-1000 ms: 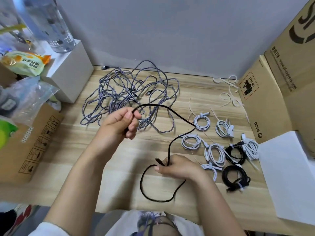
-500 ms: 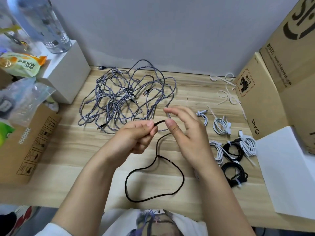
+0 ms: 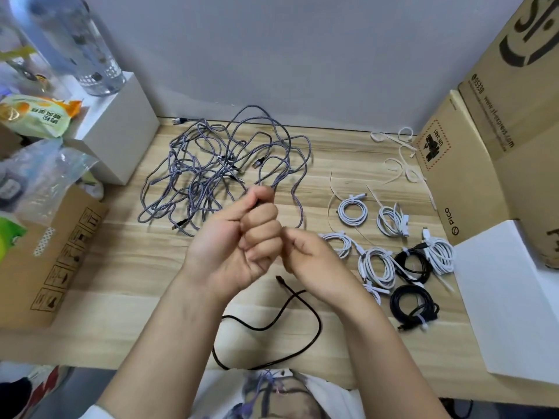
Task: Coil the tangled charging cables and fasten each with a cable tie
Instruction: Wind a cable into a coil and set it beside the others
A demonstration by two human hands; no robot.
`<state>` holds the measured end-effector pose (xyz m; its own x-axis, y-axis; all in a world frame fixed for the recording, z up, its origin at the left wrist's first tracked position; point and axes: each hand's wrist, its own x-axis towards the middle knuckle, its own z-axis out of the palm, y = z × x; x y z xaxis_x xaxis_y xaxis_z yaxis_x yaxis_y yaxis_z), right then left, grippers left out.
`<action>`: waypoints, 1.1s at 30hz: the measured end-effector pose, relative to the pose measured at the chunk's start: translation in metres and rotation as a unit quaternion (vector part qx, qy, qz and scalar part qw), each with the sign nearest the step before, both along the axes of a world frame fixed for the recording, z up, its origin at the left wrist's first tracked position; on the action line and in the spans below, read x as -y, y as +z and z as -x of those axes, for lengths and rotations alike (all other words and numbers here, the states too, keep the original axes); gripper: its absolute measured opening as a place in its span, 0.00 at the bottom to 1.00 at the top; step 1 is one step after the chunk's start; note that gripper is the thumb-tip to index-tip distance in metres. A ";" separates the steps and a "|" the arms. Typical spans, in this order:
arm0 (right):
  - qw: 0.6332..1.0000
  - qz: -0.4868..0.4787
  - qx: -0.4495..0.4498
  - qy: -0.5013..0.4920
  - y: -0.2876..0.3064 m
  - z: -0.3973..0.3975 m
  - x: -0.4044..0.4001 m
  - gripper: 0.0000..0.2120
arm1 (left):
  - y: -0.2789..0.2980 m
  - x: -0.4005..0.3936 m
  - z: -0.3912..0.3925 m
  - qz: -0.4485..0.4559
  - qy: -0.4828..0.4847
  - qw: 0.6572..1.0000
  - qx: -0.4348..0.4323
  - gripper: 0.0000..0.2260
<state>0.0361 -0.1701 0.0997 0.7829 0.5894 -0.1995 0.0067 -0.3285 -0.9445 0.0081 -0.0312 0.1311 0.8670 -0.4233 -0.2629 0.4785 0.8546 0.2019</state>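
My left hand [image 3: 242,237] is a fist over the middle of the wooden desk [image 3: 121,273], gripping one end of a black cable [image 3: 290,316]. My right hand [image 3: 308,258] touches it on the right with curled fingers, and the cable drops from under this hand. The rest of the cable lies in a loose loop on the desk near my body, its free plug [image 3: 279,279] lifted. Behind the hands sprawls a tangle of grey braided cables [image 3: 223,170]. Several tied white coils [image 3: 352,210] and two tied black coils [image 3: 413,305] lie to the right. Loose white cable ties [image 3: 399,155] lie at the back right.
Cardboard boxes [image 3: 472,164] stand along the right side, with a white sheet [image 3: 511,300] in front of them. At the left are a white box [image 3: 121,137] with a clear bottle [image 3: 84,46] on it, snack bags [image 3: 36,113] and a brown carton [image 3: 51,261].
My hands have closed together, the left curling into a fist on the cable end. The black loop on the desk has shifted towards my body and its free plug has swung up.
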 end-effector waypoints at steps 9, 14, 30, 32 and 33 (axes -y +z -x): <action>0.984 0.129 0.074 0.095 0.018 0.015 0.006 0.09 | -0.015 0.007 -0.009 -0.389 0.200 0.899 0.017 0.11; 0.976 0.148 0.125 0.095 0.019 0.016 0.008 0.09 | -0.014 0.004 -0.003 -0.464 0.045 0.882 0.074 0.11; 0.977 -0.154 0.042 -0.141 0.021 0.007 0.017 0.15 | -0.015 0.010 0.006 -0.371 -0.213 0.895 0.125 0.25; 0.972 -0.177 0.061 -0.142 0.022 0.005 0.016 0.12 | -0.015 0.006 0.008 -0.290 -0.211 0.923 0.138 0.20; 0.969 -0.185 0.067 -0.151 0.022 0.002 0.017 0.10 | -0.016 0.005 0.008 -0.241 -0.198 0.939 0.146 0.17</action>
